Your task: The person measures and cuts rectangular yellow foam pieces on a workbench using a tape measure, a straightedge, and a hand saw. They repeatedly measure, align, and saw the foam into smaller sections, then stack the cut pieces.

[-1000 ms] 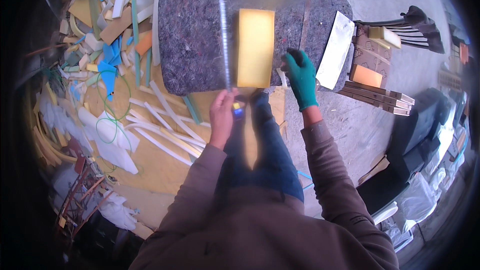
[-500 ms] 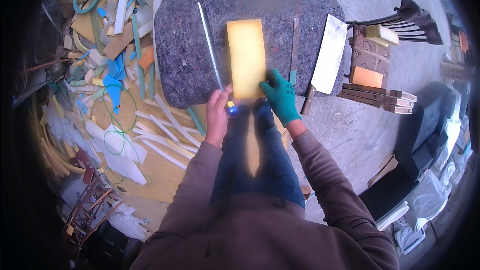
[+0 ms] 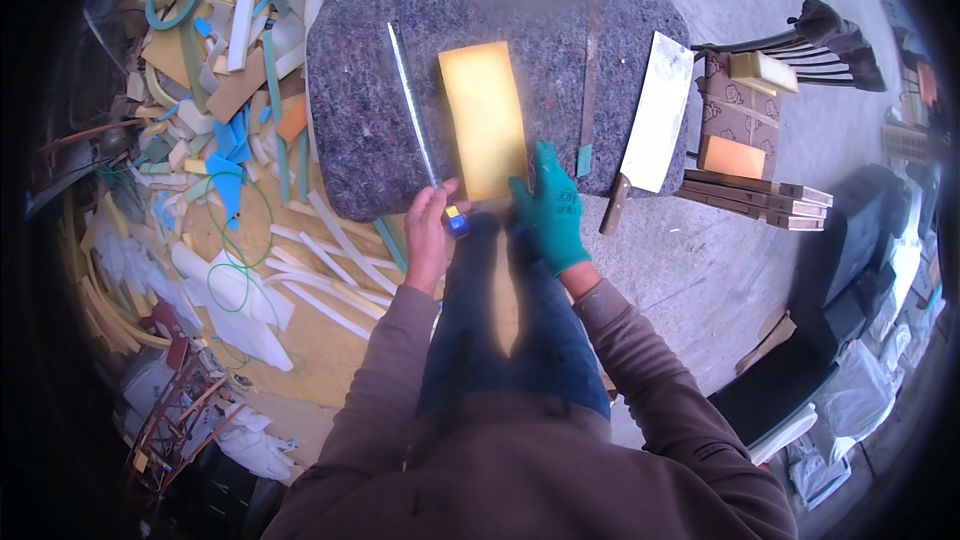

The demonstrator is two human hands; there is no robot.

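Note:
A yellow foam block lies slightly tilted on the grey felt-covered table. My bare left hand is closed on a blue and yellow tape measure at the near edge. Its pulled-out blade stretches away from me, left of the block and apart from it. My right hand, in a green glove, is at the block's near right corner, fingers stretched out and thumb spread toward the block's edge. To the right lie a thin dark strip with a green end and a broad-bladed knife with a brown handle.
Foam offcuts in many colours are heaped left of the table. Right of it stand a patterned box with an orange foam piece and stacked wooden slats. Black cushions and plastic wrap lie farther right.
The foam block has shifted left and turned a little. The tape measure has moved slightly left and nearer with my left hand. My right hand has moved left, its fingers straighter.

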